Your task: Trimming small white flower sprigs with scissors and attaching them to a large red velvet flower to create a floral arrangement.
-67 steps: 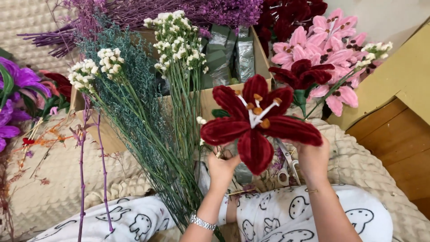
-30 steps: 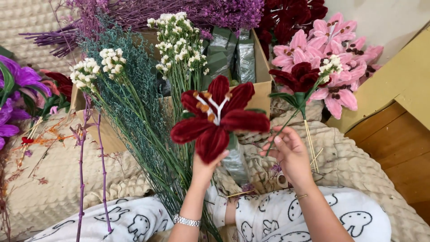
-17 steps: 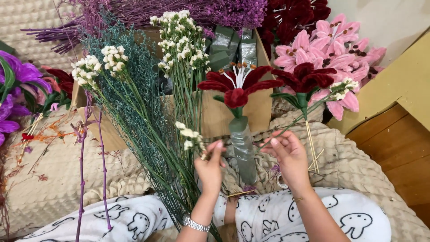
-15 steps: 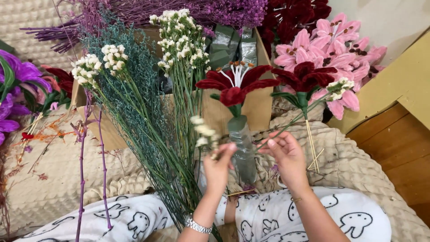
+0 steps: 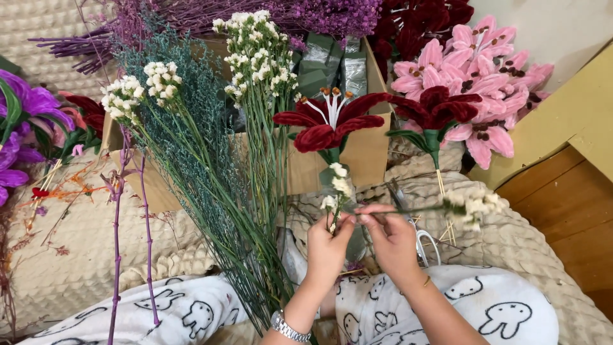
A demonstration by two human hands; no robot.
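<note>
My left hand [image 5: 325, 246] pinches a short sprig of small white flowers [image 5: 336, 185] that stands upright. My right hand [image 5: 393, 239] touches it fingertip to fingertip and grips a thin stem whose white flower cluster [image 5: 471, 207] points out to the right. Just behind the hands a dark red velvet lily [image 5: 329, 121] stands upright on its green stem, with neither hand holding it. My legs in white patterned trousers [image 5: 485, 306] lie below the hands.
A cardboard box [image 5: 367, 153] stands behind the lily. Tall white-flowered green stems [image 5: 255, 57] and a teal dried bunch [image 5: 191, 160] lean at the left. Pink lilies [image 5: 476, 57] and a second red lily [image 5: 437, 105] are at the right. Scissors [image 5: 423, 244] lie by my right hand.
My left hand let go of the red lily, which now stands by itself, and took up a white sprig. Both hands have come together, and my right hand now draws a white-flowered stem out rightward.
</note>
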